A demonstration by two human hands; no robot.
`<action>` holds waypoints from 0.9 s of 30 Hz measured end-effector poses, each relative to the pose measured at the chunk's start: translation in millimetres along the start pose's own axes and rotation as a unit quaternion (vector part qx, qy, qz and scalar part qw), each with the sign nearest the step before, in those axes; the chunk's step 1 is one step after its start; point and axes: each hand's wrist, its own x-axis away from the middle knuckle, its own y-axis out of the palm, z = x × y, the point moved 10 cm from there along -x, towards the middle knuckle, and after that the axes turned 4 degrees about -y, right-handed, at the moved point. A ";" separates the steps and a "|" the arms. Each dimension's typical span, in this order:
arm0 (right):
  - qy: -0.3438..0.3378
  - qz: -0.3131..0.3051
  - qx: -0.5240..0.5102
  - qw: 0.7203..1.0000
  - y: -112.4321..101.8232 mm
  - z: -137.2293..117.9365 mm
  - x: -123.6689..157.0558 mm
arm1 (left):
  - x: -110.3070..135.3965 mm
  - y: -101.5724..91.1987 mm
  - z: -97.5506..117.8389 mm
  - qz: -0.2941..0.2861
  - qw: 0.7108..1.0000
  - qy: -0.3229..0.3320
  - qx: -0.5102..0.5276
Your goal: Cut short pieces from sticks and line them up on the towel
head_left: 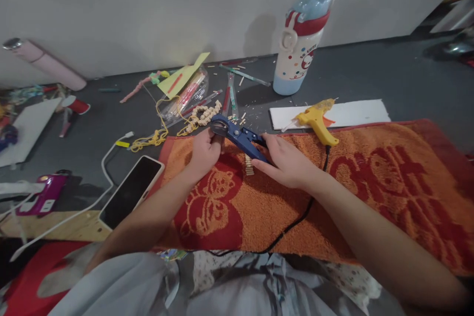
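Note:
My right hand is wrapped round the handles of a blue plier-like hand cutter, held slantwise above an orange towel. Its rounded dark head points up and left, towards my left hand. The left fingers are closed in a pinch right beside that head; a thin strip shows just below them, too unclear to name. Beneath the tool, several short pale stick pieces lie in a row on the towel. Beyond the head sits a cluster of joined pale pieces.
A yellow glue gun rests on a white board, its black cord crossing the towel. Behind stands a bottle. Leftward lie a phone, white cable, yellow cord and bagged sticks. Crumbs and stick bits dot the dark table.

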 end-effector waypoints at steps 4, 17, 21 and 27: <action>0.001 -0.009 0.004 1.000 0.7 -1.1 0.1 | 1.5 -1.2 2.7 -0.005 1.000 -0.009 -0.020; 0.007 -0.016 0.033 0.999 2.3 2.5 -0.8 | 0.9 4.0 -6.3 -0.029 0.998 -0.045 0.012; 0.007 -0.013 0.029 0.999 1.6 2.8 -0.3 | 1.6 7.1 -7.3 -0.039 0.996 -0.063 0.052; 0.012 -0.023 0.027 0.999 1.6 3.4 -0.5 | 1.9 8.9 -6.9 -0.041 0.993 -0.082 0.075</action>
